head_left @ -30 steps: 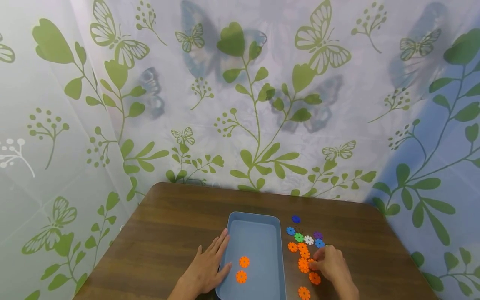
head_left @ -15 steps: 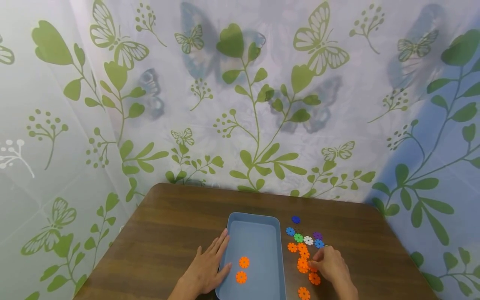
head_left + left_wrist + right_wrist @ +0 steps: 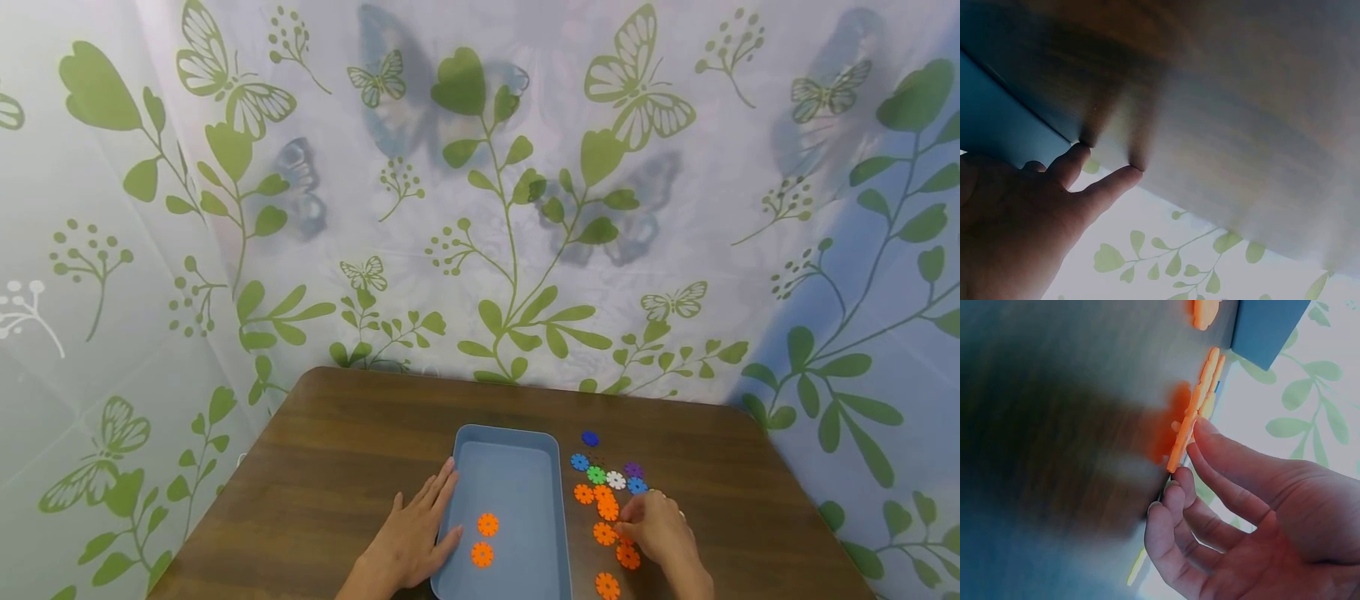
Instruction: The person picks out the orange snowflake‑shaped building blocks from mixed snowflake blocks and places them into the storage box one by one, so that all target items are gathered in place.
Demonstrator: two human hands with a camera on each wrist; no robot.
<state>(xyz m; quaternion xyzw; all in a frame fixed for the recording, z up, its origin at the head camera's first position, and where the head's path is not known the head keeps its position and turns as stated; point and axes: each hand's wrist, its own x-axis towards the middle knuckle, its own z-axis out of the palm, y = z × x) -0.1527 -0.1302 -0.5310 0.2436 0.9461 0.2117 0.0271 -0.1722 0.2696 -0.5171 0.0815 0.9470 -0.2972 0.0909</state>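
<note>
Tray (image 3: 510, 475): one, grey-blue, on the brown table (image 3: 360, 442).
Orange discs in tray (image 3: 487, 524): we count two, near its left side, one nearer us than the other.
Orange discs outside (image 3: 583, 494): at least six right of the tray; more orange shows partly under the right fingers.
Other discs: one dark blue disc (image 3: 590, 438), two lighter blue discs (image 3: 580, 462), one green disc (image 3: 596, 474), one white disc (image 3: 616, 480), one purple disc (image 3: 633, 470).
Right wrist view only: we see discs edge-on and a yellow-green edge (image 3: 1136, 567) beside the fingers.
Left wrist view only: we see two fingertips reaching past the tray, over the table.
Left hand (image 3: 411, 537): released, fingers straight along the tray's left rim, thumb over its inside.
Right hand (image 3: 662, 529): fingers curled, thumb against an orange disc (image 3: 1186, 434) right of the tray; whether they grasp it or merely touch it, we cannot tell.
</note>
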